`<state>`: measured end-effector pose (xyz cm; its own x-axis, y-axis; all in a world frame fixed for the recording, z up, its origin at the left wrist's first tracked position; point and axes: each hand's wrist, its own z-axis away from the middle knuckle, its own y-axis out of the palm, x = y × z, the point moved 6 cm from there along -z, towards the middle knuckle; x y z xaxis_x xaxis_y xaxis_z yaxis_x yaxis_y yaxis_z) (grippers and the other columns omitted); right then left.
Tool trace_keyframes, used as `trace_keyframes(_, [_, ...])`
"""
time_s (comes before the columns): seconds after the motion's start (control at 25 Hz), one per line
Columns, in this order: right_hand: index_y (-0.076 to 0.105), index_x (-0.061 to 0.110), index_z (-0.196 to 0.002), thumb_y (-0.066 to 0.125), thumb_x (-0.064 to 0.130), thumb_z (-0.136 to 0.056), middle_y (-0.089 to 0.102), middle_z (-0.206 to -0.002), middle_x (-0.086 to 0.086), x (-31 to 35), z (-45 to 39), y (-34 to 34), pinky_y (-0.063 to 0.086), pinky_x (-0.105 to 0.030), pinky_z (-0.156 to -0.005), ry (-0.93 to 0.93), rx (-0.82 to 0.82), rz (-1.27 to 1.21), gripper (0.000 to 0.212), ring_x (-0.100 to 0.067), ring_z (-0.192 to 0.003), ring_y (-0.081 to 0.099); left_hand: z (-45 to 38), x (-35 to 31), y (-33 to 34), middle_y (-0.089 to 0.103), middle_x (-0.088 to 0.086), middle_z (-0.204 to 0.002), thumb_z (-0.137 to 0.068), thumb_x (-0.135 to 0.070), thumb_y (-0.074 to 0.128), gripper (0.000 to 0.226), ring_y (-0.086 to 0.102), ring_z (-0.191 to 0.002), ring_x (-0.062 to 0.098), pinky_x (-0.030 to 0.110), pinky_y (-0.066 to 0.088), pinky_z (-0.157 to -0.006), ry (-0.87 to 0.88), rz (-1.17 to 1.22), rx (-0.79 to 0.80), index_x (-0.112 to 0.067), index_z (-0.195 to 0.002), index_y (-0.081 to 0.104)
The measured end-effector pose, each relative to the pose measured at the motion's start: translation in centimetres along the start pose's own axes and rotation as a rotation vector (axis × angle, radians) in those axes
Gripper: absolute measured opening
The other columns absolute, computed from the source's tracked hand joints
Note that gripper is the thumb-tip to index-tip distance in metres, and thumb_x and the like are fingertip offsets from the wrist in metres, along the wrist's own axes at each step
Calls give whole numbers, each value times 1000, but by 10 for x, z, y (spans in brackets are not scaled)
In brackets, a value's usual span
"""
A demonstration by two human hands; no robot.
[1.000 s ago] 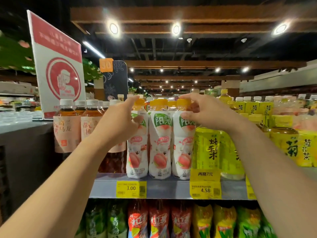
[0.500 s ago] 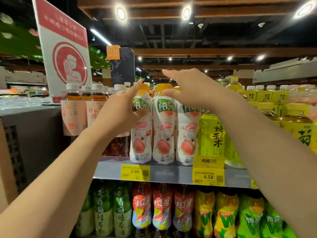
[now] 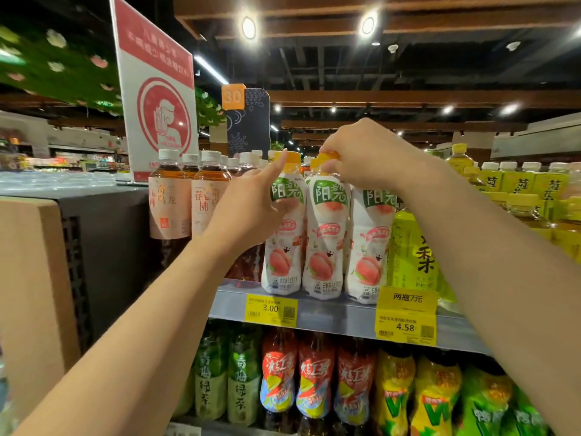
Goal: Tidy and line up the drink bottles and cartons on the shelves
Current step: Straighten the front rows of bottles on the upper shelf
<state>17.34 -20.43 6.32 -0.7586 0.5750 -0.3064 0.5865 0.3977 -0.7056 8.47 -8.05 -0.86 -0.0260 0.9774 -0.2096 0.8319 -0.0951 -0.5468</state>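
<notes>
Now the right hand (image 3: 371,158) is pinching the orange cap of the middle peach drink bottle (image 3: 323,234), fingers curled down over it, whereas 0.5 s earlier it was lying flatter across the bottle tops, and 1 s earlier it was gripping the cap of the right peach drink bottle (image 3: 371,243). The left hand (image 3: 251,206) is resting against the shoulder of the left peach drink bottle (image 3: 283,243), index finger pointing straight up beside that bottle's cap and thumb lying on the green label; its pose is matching the earlier frames closely. All 3 peach bottles are standing upright, touching side by side at the front edge of the upper shelf (image 3: 339,319), above the 3.00 price tag (image 3: 271,308). Just right of them a yellow pear drink bottle (image 3: 418,253) is standing behind the 4.58 price tag (image 3: 406,322). To the left, amber tea bottles (image 3: 169,196) with white caps are lining the same shelf. Below, red iced tea bottles (image 3: 314,379) and green plum tea bottles (image 3: 226,372) are filling the lower shelf. The camera is sitting closer and lower than before, so the lower shelf is showing more.
</notes>
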Motion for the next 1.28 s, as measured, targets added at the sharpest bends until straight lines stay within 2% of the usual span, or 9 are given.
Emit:
trace_keyframes(0.12, [67, 16, -113, 56, 39, -96, 69, -106, -5, 0, 1, 1, 45, -33, -77, 6, 8, 31, 32, -25, -97, 63, 5, 0, 4, 46, 1, -149, -93, -35, 63, 77, 52, -91, 6, 21, 41, -80, -30, 47, 0, -33, -154, 17])
trace_keyframes(0.36, [43, 18, -144, 44, 35, -101, 55, -139, -9, 14, 27, 8, 29, -52, -111, 58, -120, 126, 46, -31, -131, 46, 39, 3, 7, 41, -3, -153, -90, -24, 68, 74, 62, -112, 23, 29, 53, -87, -19, 206, -24, -30, -152, 28])
trace_keyframes(0.52, [61, 20, -130, 56, 35, -94, 60, -134, -3, 46, 115, 14, 40, -46, -106, 0, -372, -322, 39, -25, -125, 53, 110, 18, 7, 63, -12, -122, -89, -33, 68, 55, 64, -68, 11, 29, 57, -67, -110, 313, -46, -32, -140, 49])
trace_keyframes(0.64, [67, 36, -120, 59, 48, -89, 58, -131, 19, 79, 197, 65, 35, -15, -102, 91, -61, -671, 35, -3, -121, 53, 185, 52, 30, 73, -15, -90, -85, -40, 69, 36, 66, -66, 11, 33, 56, -66, -332, 374, 10, -36, -121, 66])
trace_keyframes(0.76, [60, 45, -125, 60, 50, -90, 48, -137, 27, 91, 249, 136, 14, 4, -95, 245, 261, -723, 36, 10, -125, 40, 240, 84, 67, 70, -25, -94, -84, -40, 71, 30, 64, -69, 3, 24, 55, -69, -528, 320, 102, -32, -113, 71])
trace_keyframes(0.96, [58, 30, -132, 68, 37, -87, 53, -132, 12, 75, 277, 186, 41, -28, -105, 570, 233, -676, 46, -12, -122, 53, 268, 99, 92, 60, -12, -84, -86, -45, 68, 46, 53, -70, -1, 27, 45, -65, -572, 12, 190, -28, -128, 62])
trace_keyframes(1.08, [57, 19, -131, 70, 32, -86, 53, -125, -1, 52, 275, 180, 49, -41, -95, 708, 46, -593, 49, -24, -113, 56, 252, 96, 87, 63, -1, -116, -86, -47, 67, 56, 52, -71, -7, 26, 43, -70, -551, 5, 101, -22, -135, 57])
trace_keyframes(1.2, [48, 16, -131, 65, 41, -89, 53, -112, -7, 44, 266, 185, 44, -36, -80, 714, 239, -520, 52, -30, -107, 55, 228, 95, 94, 54, 7, -140, -88, -46, 66, 65, 63, -99, 10, 32, 48, -89, -530, 13, 123, -13, -141, 48])
trace_keyframes(1.28, [43, 19, -128, 57, 46, -92, 55, -103, -6, 49, 257, 190, 45, -37, -75, 627, 387, -509, 47, -30, -102, 56, 219, 97, 104, 60, 7, -122, -88, -50, 63, 64, 63, -97, 24, 38, 53, -84, -547, -24, 197, -11, -135, 48])
